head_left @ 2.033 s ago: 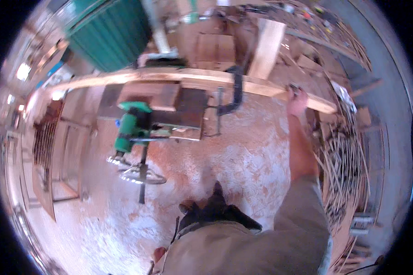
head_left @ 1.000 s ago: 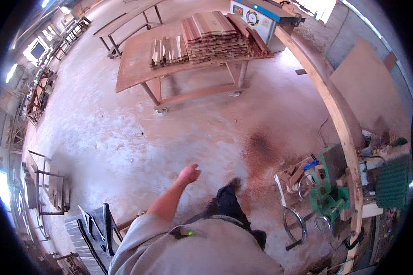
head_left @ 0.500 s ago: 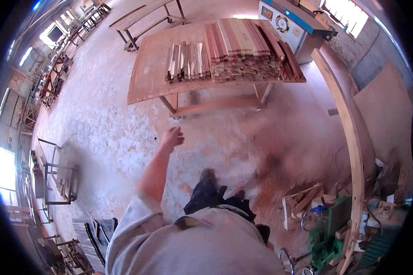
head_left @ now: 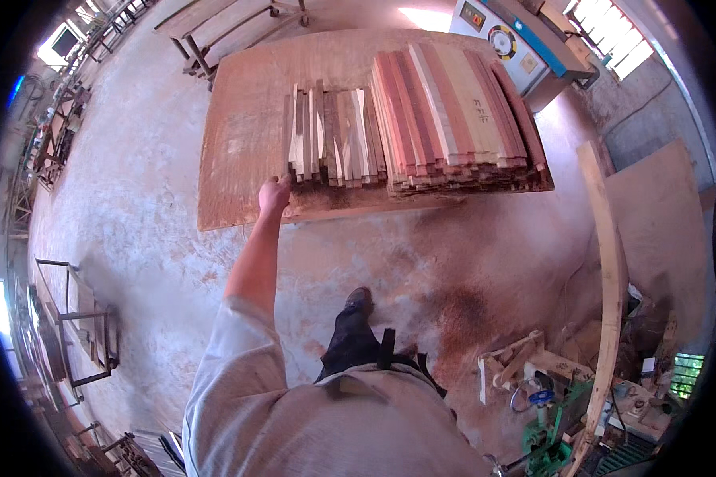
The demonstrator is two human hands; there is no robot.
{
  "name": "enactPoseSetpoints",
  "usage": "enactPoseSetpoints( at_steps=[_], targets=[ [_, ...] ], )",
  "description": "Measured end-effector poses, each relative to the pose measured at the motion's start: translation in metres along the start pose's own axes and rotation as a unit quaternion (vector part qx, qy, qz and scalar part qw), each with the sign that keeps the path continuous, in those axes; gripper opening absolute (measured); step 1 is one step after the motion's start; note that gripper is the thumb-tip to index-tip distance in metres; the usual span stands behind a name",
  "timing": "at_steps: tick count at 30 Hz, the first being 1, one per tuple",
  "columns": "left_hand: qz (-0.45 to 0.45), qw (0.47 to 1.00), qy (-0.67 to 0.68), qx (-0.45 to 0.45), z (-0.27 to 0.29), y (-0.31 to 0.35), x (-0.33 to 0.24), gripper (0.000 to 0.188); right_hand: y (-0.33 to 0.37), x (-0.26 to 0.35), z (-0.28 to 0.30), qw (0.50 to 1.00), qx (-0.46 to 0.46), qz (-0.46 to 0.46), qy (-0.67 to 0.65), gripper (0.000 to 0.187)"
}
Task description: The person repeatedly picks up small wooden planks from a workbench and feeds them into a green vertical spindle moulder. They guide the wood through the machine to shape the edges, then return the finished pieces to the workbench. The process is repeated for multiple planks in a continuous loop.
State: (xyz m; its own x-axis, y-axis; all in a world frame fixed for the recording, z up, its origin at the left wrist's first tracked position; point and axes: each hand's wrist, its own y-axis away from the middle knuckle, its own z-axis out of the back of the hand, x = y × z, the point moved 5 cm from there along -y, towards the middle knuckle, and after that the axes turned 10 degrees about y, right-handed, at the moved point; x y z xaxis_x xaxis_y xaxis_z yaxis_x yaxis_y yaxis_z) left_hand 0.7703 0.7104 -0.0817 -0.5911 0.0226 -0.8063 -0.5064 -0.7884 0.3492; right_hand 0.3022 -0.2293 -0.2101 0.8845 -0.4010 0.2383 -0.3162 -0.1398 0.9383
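Observation:
My left hand reaches out to the near edge of a brown board-topped table. Its fingers are curled in at the near end of the leftmost strip in a small row of wood strips; whether they grip that strip is too small to make out. These strips are thin, some pale and some brown, lying side by side lengthwise away from me. To their right lies a taller stack of long reddish and cream wood strips, with dark marks on one cream piece. My right hand does not show.
Beyond the table's right corner stands a white and blue machine with a dial. A long upright timber rises at right, beside a green machine and wood scraps. A metal frame rack stands at left, another cart behind.
I have stepped closer to the table, which now appears nearer and lower in view. My left hand has gone from above the floor to the near end of the small strip row.

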Motion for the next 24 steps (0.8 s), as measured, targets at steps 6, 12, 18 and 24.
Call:
enactPoseSetpoints(
  at_steps=[6,12,18,24],
  targets=[
    [0.022,0.996,0.043,0.074,-0.006,-0.011,-0.015,0.034,0.04,0.054,-0.132,0.999,0.042,-0.005,0.004,0.017],
    [-0.217,0.96,0.038,0.175,0.038,0.006,-0.022,0.019,0.064,0.1,-0.207,0.973,-0.149,0.054,0.166,0.014],
    [0.053,0.838,0.543,0.01,0.066,0.035,0.005,0.021,0.046,0.102,-0.183,0.974,-0.137,0.065,0.168,0.021],
    [-0.112,0.804,0.583,-0.033,0.118,0.114,-0.005,0.034,0.034,0.097,-0.147,0.975,-0.14,0.059,0.161,0.022]
  ],
)
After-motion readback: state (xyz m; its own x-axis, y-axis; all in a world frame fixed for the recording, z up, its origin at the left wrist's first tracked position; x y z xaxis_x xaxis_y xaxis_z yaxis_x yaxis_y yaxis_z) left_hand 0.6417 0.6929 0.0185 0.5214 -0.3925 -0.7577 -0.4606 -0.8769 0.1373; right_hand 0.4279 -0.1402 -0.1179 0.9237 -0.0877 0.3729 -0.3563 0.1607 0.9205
